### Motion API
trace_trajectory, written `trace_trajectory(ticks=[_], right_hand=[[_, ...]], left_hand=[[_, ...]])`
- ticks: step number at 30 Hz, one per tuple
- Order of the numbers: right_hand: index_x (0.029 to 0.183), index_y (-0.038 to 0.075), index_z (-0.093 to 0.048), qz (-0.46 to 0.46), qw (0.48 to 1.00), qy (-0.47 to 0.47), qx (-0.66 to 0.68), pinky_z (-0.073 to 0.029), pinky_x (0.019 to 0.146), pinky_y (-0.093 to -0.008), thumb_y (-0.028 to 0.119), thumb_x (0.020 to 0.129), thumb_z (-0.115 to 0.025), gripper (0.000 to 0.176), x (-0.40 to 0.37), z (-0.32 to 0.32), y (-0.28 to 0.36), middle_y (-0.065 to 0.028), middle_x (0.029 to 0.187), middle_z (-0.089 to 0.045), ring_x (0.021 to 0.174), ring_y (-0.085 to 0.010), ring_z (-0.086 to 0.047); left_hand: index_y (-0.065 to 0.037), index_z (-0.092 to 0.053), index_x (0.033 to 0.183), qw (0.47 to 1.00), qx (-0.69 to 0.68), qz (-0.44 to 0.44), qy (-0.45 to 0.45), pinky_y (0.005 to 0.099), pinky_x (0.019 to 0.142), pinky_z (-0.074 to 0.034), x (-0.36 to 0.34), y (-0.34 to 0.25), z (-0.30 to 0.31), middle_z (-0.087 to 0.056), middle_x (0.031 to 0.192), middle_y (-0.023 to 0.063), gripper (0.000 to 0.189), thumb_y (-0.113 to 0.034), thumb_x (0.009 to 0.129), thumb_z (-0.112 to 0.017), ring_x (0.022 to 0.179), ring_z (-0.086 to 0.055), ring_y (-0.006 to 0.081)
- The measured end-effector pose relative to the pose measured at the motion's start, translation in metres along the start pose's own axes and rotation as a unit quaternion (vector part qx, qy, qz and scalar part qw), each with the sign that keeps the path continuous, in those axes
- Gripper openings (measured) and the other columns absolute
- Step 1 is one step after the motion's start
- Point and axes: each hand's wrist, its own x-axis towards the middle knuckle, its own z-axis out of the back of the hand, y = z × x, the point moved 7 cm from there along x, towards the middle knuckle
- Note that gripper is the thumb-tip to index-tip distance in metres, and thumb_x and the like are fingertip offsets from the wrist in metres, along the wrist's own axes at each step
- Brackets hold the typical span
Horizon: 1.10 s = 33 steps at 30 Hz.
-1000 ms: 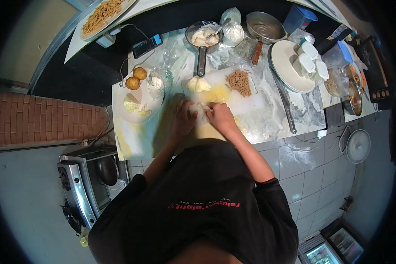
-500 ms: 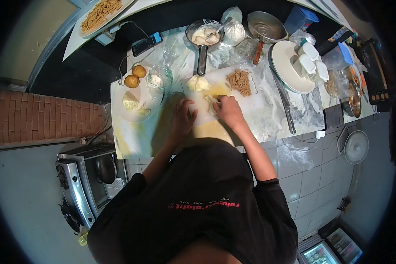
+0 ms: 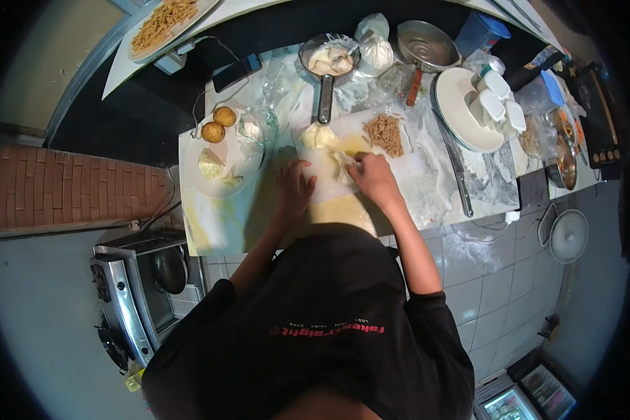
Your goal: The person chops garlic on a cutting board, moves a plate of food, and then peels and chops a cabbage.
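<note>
My right hand (image 3: 375,178) pinches a crumpled, pale yellow-white leafy piece (image 3: 342,166) that looks like cabbage, low over the white cutting board (image 3: 329,189). At the board's left edge rests my left hand (image 3: 295,187), thumb apart from the fingers and nothing in it. A larger pale cabbage-like chunk (image 3: 319,136) lies toward the back of the board. To its right is a pile of brown strips (image 3: 384,135). A white plate (image 3: 201,183) on the left carries two round brown items (image 3: 218,124) and a cut cabbage wedge (image 3: 211,163).
Behind the board stands a pan (image 3: 326,98) of white creamy food, its handle pointing toward me. A long knife (image 3: 458,175) lies to the right, beside stacked oval plates (image 3: 462,105) with white containers (image 3: 495,84). A metal bowl (image 3: 427,45) sits at the back.
My right hand has shifted slightly right, and the leafy piece shows more between its fingers and the board. My left hand stays nearly in place. The whole view has shifted a little.
</note>
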Motion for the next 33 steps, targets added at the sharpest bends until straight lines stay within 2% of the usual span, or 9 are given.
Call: trace_trajectory(ticks=[5,14,17,20,23,25,26,28,33], right_hand=[[0.098,0.0,-0.07,0.065,0.997,0.025,-0.012,-0.055,0.078,-0.0484,0.023,0.087,-0.068,0.026,-0.022,-0.018,-0.002,-0.0268,0.088,-0.069,0.084,-0.0446,-0.067],[0.097,-0.001,-0.069,0.014,0.999,-0.005,-0.034,-0.054,0.075,-0.049,0.024,0.088,-0.068,0.027,-0.022,-0.008,-0.005,-0.0264,0.081,-0.068,0.08,-0.0434,-0.067],[0.096,-0.002,-0.069,0.017,0.999,-0.002,0.028,-0.054,0.073,-0.0482,0.024,0.088,-0.069,0.027,-0.028,0.004,0.009,-0.0271,0.078,-0.067,0.079,-0.0423,-0.068],[0.097,-0.002,-0.067,0.001,0.998,0.016,0.059,-0.053,0.072,-0.048,0.022,0.088,-0.069,0.025,-0.035,0.009,0.017,-0.0262,0.072,-0.066,0.077,-0.0427,-0.067],[0.102,-0.001,-0.063,-0.003,0.994,0.03,0.106,-0.052,0.072,-0.0487,0.014,0.087,-0.068,0.022,-0.041,0.002,0.022,-0.0256,0.078,-0.066,0.08,-0.0424,-0.067],[0.109,0.001,-0.059,0.155,0.979,-0.082,0.108,-0.052,0.072,-0.0493,0.007,0.085,-0.065,0.026,-0.047,0.002,0.035,-0.0243,0.091,-0.066,0.085,-0.0407,-0.066],[0.117,0.004,-0.054,0.181,0.98,-0.067,0.056,-0.053,0.074,-0.0499,0.002,0.081,-0.064,0.037,-0.049,-0.006,0.038,-0.0222,0.105,-0.064,0.09,-0.0414,-0.065],[0.119,0.004,-0.053,0.182,0.981,-0.064,0.035,-0.053,0.074,-0.0495,0.002,0.081,-0.065,0.04,-0.056,-0.009,0.048,-0.0209,0.106,-0.063,0.089,-0.0423,-0.064],[0.125,0.004,-0.051,0.216,0.972,-0.046,0.085,-0.053,0.075,-0.0451,0.004,0.081,-0.069,0.048,-0.061,-0.005,0.059,-0.0181,0.106,-0.058,0.089,-0.0385,-0.064]], left_hand=[[-0.007,-0.055,0.116,0.999,-0.026,0.028,-0.013,0.0451,0.099,-0.039,0.005,-0.001,0.013,-0.056,0.119,0.0153,0.034,-0.019,0.087,-0.067,0.111,-0.051,0.0366],[-0.005,-0.057,0.114,0.999,-0.045,0.018,0.001,0.0428,0.1,-0.042,0.004,-0.01,0.014,-0.058,0.117,0.0157,0.03,-0.017,0.089,-0.068,0.113,-0.054,0.0338],[-0.007,-0.058,0.113,0.994,-0.096,0.053,0.0,0.0433,0.095,-0.043,0.007,-0.01,0.015,-0.058,0.115,0.0139,0.03,-0.021,0.088,-0.068,0.107,-0.057,0.0302],[-0.007,-0.055,0.12,0.966,-0.177,0.185,0.04,0.0373,0.087,-0.048,0.006,0.003,0.008,-0.06,0.114,0.0109,0.034,-0.024,0.093,-0.067,0.101,-0.06,0.0214],[-0.008,-0.05,0.128,0.887,-0.377,0.245,0.106,0.0297,0.082,-0.05,0.009,-0.006,0.001,-0.06,0.112,0.0071,0.038,-0.027,0.098,-0.063,0.097,-0.059,0.0127],[-0.009,-0.046,0.136,0.64,-0.584,0.442,0.231,0.0301,0.088,-0.048,-0.002,-0.041,-0.006,-0.061,0.11,0.0046,0.041,-0.03,0.103,-0.056,0.091,-0.061,0.0135],[-0.009,-0.046,0.136,0.641,-0.584,0.441,0.232,0.0301,0.088,-0.048,-0.007,-0.041,-0.011,-0.061,0.11,0.0046,0.041,-0.03,0.103,-0.056,0.091,-0.061,0.0135],[-0.008,-0.05,0.133,0.735,-0.55,0.359,0.168,0.0304,0.09,-0.048,-0.004,-0.039,-0.012,-0.062,0.111,0.0025,0.04,-0.034,0.104,-0.053,0.1,-0.061,0.0131],[-0.008,-0.058,0.123,0.727,-0.579,0.343,0.135,0.0284,0.086,-0.048,0.007,-0.043,-0.001,-0.063,0.112,0.0017,0.033,-0.033,0.101,-0.059,0.1,-0.06,0.0096]])
